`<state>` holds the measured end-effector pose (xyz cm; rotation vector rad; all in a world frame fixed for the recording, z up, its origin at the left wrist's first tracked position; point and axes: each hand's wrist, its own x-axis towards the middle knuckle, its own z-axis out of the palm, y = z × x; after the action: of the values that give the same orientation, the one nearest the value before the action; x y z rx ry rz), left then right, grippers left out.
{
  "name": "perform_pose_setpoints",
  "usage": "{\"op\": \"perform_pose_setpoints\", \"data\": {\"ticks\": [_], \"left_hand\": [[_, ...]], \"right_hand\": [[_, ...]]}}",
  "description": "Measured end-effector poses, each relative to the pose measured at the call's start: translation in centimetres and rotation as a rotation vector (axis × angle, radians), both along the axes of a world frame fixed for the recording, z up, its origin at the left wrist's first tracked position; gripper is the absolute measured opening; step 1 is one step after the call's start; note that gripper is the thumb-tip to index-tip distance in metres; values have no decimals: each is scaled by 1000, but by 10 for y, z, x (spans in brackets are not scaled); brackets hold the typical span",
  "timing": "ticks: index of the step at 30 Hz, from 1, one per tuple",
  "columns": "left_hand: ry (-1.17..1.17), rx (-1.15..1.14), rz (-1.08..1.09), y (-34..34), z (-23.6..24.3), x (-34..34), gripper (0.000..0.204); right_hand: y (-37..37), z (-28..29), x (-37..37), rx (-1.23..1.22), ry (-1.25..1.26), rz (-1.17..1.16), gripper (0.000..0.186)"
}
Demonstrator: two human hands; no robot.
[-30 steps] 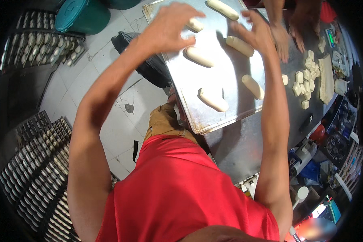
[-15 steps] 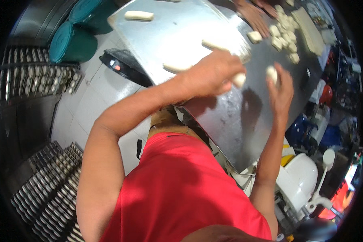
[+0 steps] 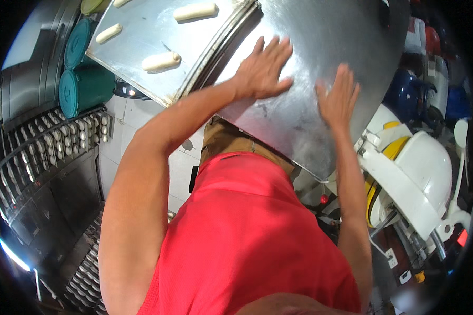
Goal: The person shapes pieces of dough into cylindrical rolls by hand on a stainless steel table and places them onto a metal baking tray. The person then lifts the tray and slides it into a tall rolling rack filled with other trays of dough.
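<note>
Hands [image 3: 265, 71] newly flattened over table [image 3: 312, 39], dough rolls [image 3: 161, 62] on tray [image 3: 142, 39]

Grey sheet-metal tabletop [image 3: 299, 123]: bore strong white glare near the bare left hand [image 3: 265, 68], dimming rightward.
Rectangular metal tray [image 3: 136, 44]: was brightly lit; pale cylindrical dough rolls [image 3: 161, 62] cast short shadows.
Red fabric shirt [image 3: 210, 226]: carried a shadow low at centre.
Slim white strip [image 3: 14, 254]: glowed at lower left.
Bare right hand [image 3: 339, 100]: was slightly blurred.
Fisheye rim: fell to black; straight edges bowed.
</note>
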<state>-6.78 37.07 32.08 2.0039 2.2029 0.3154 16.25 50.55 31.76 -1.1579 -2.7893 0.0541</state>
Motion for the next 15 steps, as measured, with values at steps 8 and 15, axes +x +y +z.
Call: {"op": "perform_pose_setpoints", "data": {"ticks": [8, 15], "left_hand": [[1, 213, -1, -5, -8, 10, 80], [-67, -27, -4, -95, 9, 59, 80]], "right_hand": [[-23, 15, 10, -159, -56, 53, 84], [-105, 21, 74, -165, -88, 145, 87]]}}
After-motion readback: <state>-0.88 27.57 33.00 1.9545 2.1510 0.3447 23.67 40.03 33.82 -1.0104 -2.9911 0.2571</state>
